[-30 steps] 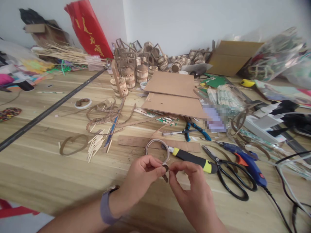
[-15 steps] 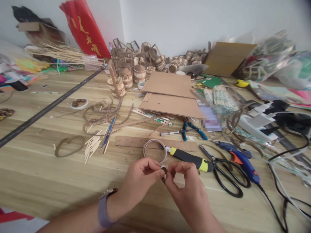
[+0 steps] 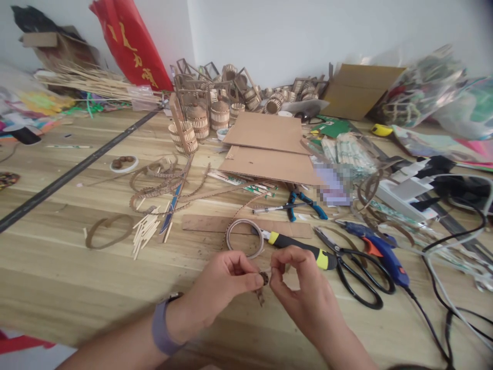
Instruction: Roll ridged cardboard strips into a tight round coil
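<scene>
My left hand [image 3: 221, 290] pinches a small brown rolled corrugated cardboard strip [image 3: 264, 279] between thumb and fingers, and a short tail of it hangs below. Just to the right, the thumb and index finger of my right hand [image 3: 306, 290] are pressed together. A thin pale piece shows between the roll and those fingertips, too small to name. Behind my hands lies a roll of tape [image 3: 230, 241], a ring on its side. A black and yellow utility knife [image 3: 296, 248] rests beyond my right hand, with black-handled scissors [image 3: 360, 277] beside it.
A blue glue gun [image 3: 385, 257] with its cord lies at the right, near a white power strip [image 3: 404, 192]. Blue-handled pliers [image 3: 292, 205], cardboard sheets [image 3: 269, 164] and short sticks [image 3: 145, 234] lie further back. Small woven buckets [image 3: 183, 137] stand near the wall.
My right hand has moved slightly right, away from the rolled strip. The roll now faces up more openly in my left fingers, its tail hanging lower. The view has shifted slightly.
</scene>
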Available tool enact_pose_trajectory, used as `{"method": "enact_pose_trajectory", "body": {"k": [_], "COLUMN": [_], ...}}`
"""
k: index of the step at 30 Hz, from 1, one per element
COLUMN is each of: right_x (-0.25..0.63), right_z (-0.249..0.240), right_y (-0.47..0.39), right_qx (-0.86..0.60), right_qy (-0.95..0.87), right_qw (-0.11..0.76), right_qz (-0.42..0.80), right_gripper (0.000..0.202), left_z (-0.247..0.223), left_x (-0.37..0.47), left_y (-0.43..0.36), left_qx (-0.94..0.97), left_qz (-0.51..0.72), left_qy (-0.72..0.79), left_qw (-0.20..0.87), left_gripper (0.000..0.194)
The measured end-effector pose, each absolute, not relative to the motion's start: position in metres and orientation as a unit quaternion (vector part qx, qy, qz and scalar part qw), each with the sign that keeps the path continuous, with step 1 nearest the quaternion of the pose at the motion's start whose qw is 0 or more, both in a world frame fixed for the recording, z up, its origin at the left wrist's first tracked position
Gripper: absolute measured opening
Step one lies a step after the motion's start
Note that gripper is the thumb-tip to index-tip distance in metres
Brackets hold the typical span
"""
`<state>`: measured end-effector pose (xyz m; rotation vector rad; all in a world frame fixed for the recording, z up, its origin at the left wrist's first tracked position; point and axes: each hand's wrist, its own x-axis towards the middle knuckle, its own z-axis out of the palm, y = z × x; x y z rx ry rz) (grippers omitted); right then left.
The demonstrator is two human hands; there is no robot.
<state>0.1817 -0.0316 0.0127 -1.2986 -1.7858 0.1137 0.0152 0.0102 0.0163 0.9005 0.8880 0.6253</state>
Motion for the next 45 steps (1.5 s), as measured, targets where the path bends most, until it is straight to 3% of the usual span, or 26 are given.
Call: {"method": "enact_pose_trajectory", "body": {"k": [9, 14, 22, 30, 35, 45], "right_x": [0.195, 0.197, 0.197, 0.191, 0.174, 0.168], "right_z": [0.011, 0.018, 0.009, 0.021, 0.017, 0.002], "right_y": [-0.028, -0.025, -0.026, -0.031, -0.038, -0.047], "right_qx": [-0.591, -0.561, -0.583, -0.518, -0.433, -0.406], "right_qy": [-0.671, -0.735, -0.726, -0.73, -0.78, -0.793], "right_qw": [0.435, 0.365, 0.346, 0.44, 0.449, 0.444], "right_qz": [0.105, 0.108, 0.117, 0.078, 0.047, 0.096], "right_gripper": [0.017, 0.017, 0.019, 0.019, 0.032, 0.027], "left_z": [0.017, 0.023, 0.027, 0.022, 0.021, 0.022], "left_x": [0.01, 0.01, 0.01, 0.01, 0.011, 0.013], "left_y": [0.009, 0.013, 0.018, 0.018, 0.017, 0.016], "left_qx": [0.349, 0.28, 0.244, 0.228, 0.228, 0.221], "left_qz": [0.244, 0.296, 0.344, 0.368, 0.373, 0.361], "left_qy": [0.332, 0.327, 0.339, 0.365, 0.376, 0.361], "left_qw": [0.842, 0.853, 0.841, 0.824, 0.817, 0.831], "left_gripper": [0.042, 0.041, 0.037, 0.039, 0.036, 0.037]}}
